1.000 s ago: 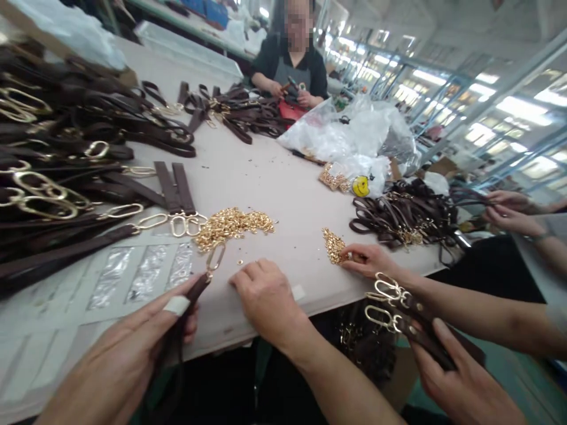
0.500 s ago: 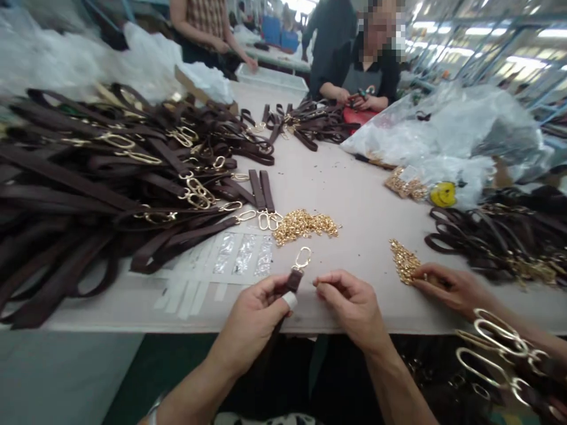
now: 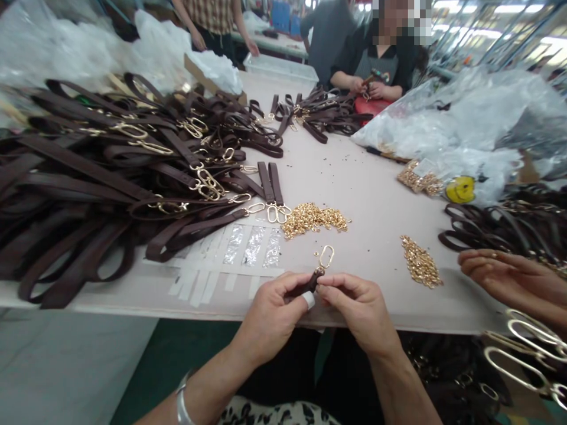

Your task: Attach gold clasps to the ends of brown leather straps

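My left hand [image 3: 272,313], with a white wrap on the thumb, is closed around a dark brown leather strap [image 3: 310,283]. From the strap's end a gold oval snap hook [image 3: 326,257] points away over the table. My right hand [image 3: 361,310] pinches thumb and forefinger right at the strap's end, touching it; whatever sits between those fingertips is too small or hidden to name. Just beyond the hook lies a heap of small gold metal pieces [image 3: 310,220]. Two finished-looking straps [image 3: 270,182] with gold hooks lie side by side behind that heap.
Many brown straps [image 3: 88,171] are piled at left. Taped clear packets [image 3: 254,247] lie on the tabletop. At right are another gold heap [image 3: 420,262], a co-worker's hand [image 3: 509,280], plastic bags [image 3: 469,118] and hanging gold hooks [image 3: 522,360]. A co-worker [image 3: 381,65] works across the table.
My right hand has come left from beside the strap to touch its end. The strap has tilted. The neighbouring co-worker's hand has drawn back from the right gold heap.
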`<state>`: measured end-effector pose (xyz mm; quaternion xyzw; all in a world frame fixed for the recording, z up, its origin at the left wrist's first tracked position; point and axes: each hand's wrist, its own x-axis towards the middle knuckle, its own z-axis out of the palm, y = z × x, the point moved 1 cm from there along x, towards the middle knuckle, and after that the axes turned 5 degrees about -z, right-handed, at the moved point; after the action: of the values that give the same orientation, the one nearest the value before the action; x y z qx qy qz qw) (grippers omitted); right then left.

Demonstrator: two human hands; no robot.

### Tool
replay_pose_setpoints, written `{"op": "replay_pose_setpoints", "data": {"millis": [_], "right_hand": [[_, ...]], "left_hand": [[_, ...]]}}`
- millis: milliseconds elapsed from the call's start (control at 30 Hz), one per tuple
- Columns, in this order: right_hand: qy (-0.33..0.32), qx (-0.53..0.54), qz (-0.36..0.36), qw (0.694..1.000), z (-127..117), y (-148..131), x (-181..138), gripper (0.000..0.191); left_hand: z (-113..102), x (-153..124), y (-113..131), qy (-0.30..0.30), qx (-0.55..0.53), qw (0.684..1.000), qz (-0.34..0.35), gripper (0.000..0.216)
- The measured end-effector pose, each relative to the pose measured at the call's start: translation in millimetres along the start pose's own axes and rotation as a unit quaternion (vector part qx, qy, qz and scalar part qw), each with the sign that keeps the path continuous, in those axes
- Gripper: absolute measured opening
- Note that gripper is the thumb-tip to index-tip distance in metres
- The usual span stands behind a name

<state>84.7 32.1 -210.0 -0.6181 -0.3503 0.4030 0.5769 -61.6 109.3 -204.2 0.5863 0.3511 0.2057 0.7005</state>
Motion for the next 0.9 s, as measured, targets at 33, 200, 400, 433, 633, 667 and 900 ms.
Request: {"op": "replay_pose_setpoints", "data": {"millis": [33,200,400,433,633,667,900], "right_hand": [[0.001,-0.008,0.003,1.000,-0.2,-0.5,-0.5,0.011],[0.017,-0.037,-0.004,0.999,0.0,-2.1,-1.6,0.013],[0.004,-0.039,0.002,0.999,0.3,1.9,-4.1,0.012],[0.002,-0.034,-0.003,0.999,0.6,1.9,-4.8,0.011],[0.022,-0.007,-0.032,0.999,0.5,0.3,-4.9,0.010],[0.027,-0.004,-0.031,0.999,0.2,0.4,-4.9,0.013],[0.024,-0.058,-0.041,0.997,-9.0,-5.7,-6.4,0.016]], "left_hand": [[0.6,-0.5,-0.3,-0.001,0.003,1.000,-0.001,0.038],[2.6,-1.0,-2.0,0.003,0.015,1.000,-0.008,0.044],[3.0,1.0,-3.1,0.007,0.055,0.998,0.006,0.043],[3.0,1.0,-2.6,0.012,0.070,0.997,0.011,0.042],[4.4,-1.3,0.5,0.027,0.157,0.986,0.040,0.029],[5.0,-1.9,0.9,0.028,0.166,0.985,0.046,0.029],[12.6,3.8,1.1,0.021,0.128,0.992,0.010,0.027]]}}
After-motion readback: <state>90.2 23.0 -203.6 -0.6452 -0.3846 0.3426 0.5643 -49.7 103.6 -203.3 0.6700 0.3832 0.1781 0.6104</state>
